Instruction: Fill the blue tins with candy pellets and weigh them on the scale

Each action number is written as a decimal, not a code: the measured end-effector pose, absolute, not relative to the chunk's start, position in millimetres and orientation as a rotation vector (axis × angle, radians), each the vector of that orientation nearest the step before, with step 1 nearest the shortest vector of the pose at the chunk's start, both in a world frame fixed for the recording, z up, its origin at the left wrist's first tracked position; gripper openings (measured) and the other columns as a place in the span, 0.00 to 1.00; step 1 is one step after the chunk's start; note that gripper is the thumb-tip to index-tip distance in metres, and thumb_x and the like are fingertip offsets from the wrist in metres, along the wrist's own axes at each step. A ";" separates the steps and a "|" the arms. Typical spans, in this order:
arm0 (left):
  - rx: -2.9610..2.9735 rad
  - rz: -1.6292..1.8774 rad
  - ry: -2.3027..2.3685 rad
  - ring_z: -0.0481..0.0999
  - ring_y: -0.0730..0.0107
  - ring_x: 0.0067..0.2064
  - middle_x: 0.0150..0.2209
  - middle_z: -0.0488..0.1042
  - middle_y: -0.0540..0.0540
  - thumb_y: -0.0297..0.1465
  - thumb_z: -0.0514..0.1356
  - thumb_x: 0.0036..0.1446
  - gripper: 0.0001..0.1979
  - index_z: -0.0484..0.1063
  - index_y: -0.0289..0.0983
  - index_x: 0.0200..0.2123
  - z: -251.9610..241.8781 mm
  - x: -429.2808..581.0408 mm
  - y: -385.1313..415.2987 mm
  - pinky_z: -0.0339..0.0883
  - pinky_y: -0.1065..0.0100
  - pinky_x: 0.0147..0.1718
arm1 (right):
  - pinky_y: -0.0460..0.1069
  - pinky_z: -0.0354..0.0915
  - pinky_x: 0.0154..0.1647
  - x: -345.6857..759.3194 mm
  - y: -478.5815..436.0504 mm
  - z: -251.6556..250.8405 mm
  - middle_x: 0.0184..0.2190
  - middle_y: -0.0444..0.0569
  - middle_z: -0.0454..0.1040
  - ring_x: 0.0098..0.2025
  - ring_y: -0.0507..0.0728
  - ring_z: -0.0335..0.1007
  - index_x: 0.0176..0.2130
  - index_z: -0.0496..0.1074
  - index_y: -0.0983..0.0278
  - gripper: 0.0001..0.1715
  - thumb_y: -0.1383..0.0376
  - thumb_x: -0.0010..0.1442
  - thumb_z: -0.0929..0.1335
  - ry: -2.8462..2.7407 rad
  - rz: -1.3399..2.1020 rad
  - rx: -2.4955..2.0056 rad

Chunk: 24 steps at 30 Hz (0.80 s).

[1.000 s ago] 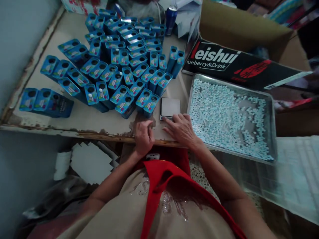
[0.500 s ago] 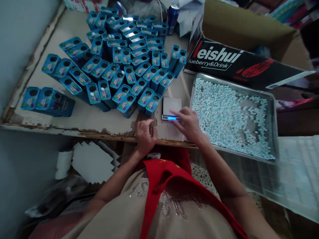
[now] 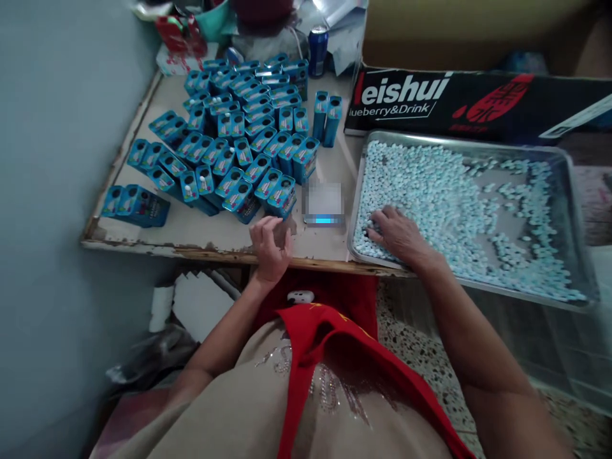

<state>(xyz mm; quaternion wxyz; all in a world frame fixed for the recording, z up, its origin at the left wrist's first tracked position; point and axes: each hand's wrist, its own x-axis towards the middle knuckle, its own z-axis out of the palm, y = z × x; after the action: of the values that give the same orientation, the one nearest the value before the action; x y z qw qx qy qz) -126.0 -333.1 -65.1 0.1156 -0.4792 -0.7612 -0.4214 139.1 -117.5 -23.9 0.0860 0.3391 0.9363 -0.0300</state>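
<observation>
My right hand (image 3: 396,234) reaches into the metal tray (image 3: 581,210), with its fingertips among small pale-blue and white candies (image 3: 415,178). Its thumb and fingers are apart, though the tips are partly hidden. My left hand (image 3: 271,248) is by the table's front edge, fingers loosely curled and thumb apart, with nothing visible in it. Between the hands lies a small flat scale (image 3: 324,199) with a lit blue display; it appears pixelated. Just beyond my left hand, many upright blue tins (image 3: 261,169) with round dark openings are grouped; a few have candies on top.
A black printed cardboard box (image 3: 478,102) stands behind the tray. At the back of the table (image 3: 205,243) are a blue can (image 3: 318,51), plastic bags and a red item (image 3: 180,35). A grey wall (image 3: 57,191) borders the left side.
My right hand has moved right from the scale's display into the candies in the tray. My left hand stays near the table edge, its fingers a little more raised. The view has shifted.
</observation>
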 end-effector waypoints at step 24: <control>-1.490 -0.967 -2.326 0.69 0.36 0.65 0.59 0.75 0.33 0.38 0.74 0.62 0.15 0.81 0.42 0.50 -18.4 -174.2 -266.9 0.60 0.37 0.69 | 0.48 0.43 0.27 180.3 -68.5 -5.2 0.27 0.44 0.65 0.26 0.51 0.51 0.34 0.70 0.58 0.20 0.56 0.50 0.80 2.086 -2.586 2.002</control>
<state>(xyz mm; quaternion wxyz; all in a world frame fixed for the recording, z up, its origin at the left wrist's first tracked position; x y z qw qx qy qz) -174.2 -266.9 -18.4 0.1075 -0.5062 -0.7902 -0.3284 180.3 -68.5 -5.2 -0.3603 0.4815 0.5016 -0.6218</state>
